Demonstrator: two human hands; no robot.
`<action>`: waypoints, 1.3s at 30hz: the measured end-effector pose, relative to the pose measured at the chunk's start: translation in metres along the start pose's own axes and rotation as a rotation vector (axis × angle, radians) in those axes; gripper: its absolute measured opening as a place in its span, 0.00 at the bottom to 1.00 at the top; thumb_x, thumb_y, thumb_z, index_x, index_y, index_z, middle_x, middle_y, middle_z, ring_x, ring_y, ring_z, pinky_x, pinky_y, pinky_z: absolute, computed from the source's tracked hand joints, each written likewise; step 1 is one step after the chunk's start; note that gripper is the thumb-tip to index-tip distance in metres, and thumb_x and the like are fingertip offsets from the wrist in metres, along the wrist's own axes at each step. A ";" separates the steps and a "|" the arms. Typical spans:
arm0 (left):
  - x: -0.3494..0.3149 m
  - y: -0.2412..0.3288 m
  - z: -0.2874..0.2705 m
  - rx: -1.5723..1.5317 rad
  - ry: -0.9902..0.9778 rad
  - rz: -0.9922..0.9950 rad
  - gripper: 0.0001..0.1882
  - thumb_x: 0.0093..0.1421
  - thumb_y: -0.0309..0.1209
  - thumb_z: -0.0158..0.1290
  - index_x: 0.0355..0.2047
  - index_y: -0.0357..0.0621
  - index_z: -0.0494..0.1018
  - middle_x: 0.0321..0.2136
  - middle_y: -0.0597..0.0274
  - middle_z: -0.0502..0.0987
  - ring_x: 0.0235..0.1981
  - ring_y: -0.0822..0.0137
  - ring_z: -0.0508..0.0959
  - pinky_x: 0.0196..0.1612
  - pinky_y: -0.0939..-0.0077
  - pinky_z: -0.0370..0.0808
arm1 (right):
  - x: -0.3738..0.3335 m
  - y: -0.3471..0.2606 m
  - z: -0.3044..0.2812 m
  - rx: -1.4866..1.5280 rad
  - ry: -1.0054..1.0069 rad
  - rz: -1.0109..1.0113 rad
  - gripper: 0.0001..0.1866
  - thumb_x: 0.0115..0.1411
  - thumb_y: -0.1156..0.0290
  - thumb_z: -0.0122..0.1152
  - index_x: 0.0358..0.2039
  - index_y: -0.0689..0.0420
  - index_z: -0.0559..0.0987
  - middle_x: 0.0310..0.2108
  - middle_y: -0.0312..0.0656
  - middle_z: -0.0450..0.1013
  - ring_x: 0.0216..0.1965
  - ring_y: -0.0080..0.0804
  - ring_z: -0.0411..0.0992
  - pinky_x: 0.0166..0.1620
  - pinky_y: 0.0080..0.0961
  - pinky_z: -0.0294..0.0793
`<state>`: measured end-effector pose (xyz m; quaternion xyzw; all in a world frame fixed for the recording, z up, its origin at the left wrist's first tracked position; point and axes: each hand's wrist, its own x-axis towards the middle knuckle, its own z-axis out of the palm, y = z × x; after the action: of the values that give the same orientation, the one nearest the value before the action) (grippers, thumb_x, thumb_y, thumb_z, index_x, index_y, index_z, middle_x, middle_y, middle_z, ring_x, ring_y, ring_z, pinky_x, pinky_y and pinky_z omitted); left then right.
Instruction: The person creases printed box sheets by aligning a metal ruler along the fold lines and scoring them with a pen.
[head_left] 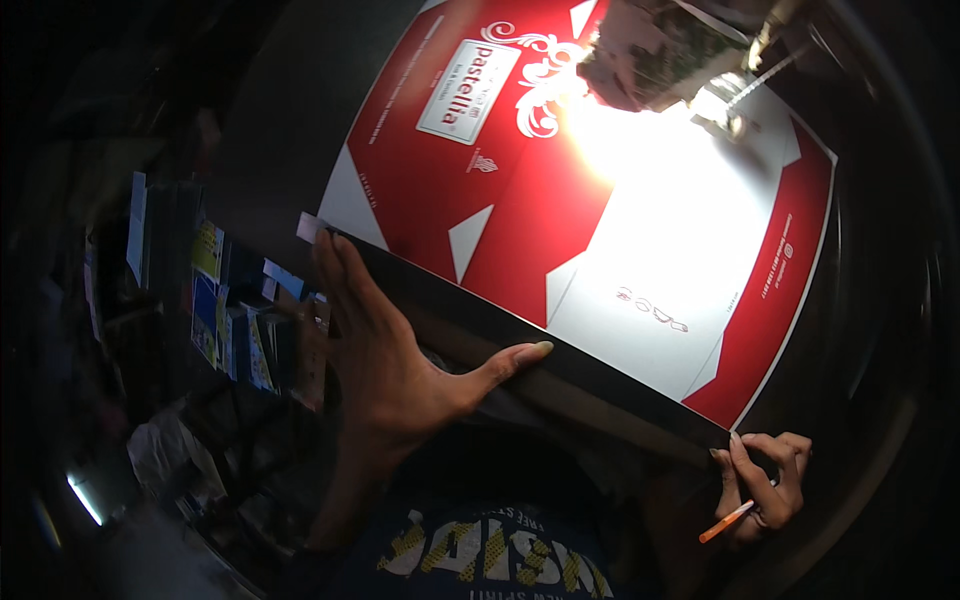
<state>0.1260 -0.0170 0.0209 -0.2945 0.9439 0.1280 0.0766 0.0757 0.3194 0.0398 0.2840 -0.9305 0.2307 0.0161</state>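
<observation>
A large printed sheet in red and white, with white ornaments and lettering, lies slanted on a dark tabletop. My left hand is spread along the near edge of the tabletop. Its fingers point to the sheet's left corner, beside a small pale tab, and its thumb stretches right, just below the sheet's edge. My right hand is at the sheet's near right corner, with fingertips touching or almost touching it. Curled in that hand is a thin orange pen-like stick, its other end hidden by the fingers.
Above the sheet hangs a bright lamp with a dark crumpled cover; its glare washes out part of the print. Stacks of blue and yellow printed packs stand lower down at left. A pale plastic bag sits below them.
</observation>
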 end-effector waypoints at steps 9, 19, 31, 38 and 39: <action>0.005 0.008 -0.008 0.109 -0.065 0.010 0.83 0.37 0.71 0.67 0.69 0.26 0.27 0.70 0.23 0.37 0.73 0.31 0.40 0.70 0.34 0.42 | 0.000 -0.002 -0.012 -0.084 -0.063 -0.019 0.12 0.45 0.76 0.77 0.33 0.60 0.87 0.33 0.40 0.77 0.35 0.36 0.68 0.40 0.34 0.66; 0.008 0.005 -0.022 0.082 -0.193 -0.033 0.83 0.40 0.77 0.59 0.66 0.16 0.27 0.68 0.19 0.35 0.72 0.29 0.36 0.69 0.30 0.41 | 0.051 -0.040 -0.024 0.105 -0.053 0.074 0.16 0.48 0.83 0.75 0.39 0.56 0.87 0.37 0.46 0.80 0.39 0.42 0.78 0.42 0.33 0.79; 0.009 0.003 -0.021 -0.150 -0.047 0.056 0.80 0.41 0.74 0.61 0.67 0.15 0.33 0.69 0.21 0.35 0.73 0.33 0.39 0.66 0.30 0.45 | 0.201 -0.137 0.063 0.486 -0.363 -0.106 0.05 0.58 0.80 0.66 0.33 0.69 0.84 0.39 0.45 0.77 0.40 0.34 0.79 0.42 0.26 0.80; 0.008 -0.011 -0.017 -0.299 -0.038 -0.003 0.76 0.44 0.71 0.61 0.68 0.16 0.37 0.70 0.24 0.37 0.74 0.36 0.36 0.67 0.31 0.43 | 0.250 -0.184 0.155 1.029 -0.433 -0.096 0.10 0.59 0.84 0.65 0.41 0.65 0.77 0.35 0.47 0.79 0.40 0.31 0.81 0.45 0.25 0.81; 0.008 -0.011 -0.016 -0.309 -0.066 -0.009 0.75 0.44 0.71 0.61 0.68 0.17 0.38 0.70 0.24 0.37 0.74 0.36 0.35 0.67 0.31 0.41 | 0.251 -0.185 0.160 1.029 -0.447 -0.097 0.10 0.59 0.84 0.65 0.41 0.65 0.77 0.35 0.47 0.79 0.40 0.31 0.81 0.45 0.25 0.81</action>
<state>0.1245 -0.0345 0.0326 -0.3026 0.9086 0.2811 0.0619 -0.0194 -0.0167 0.0153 0.3395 -0.6648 0.5881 -0.3114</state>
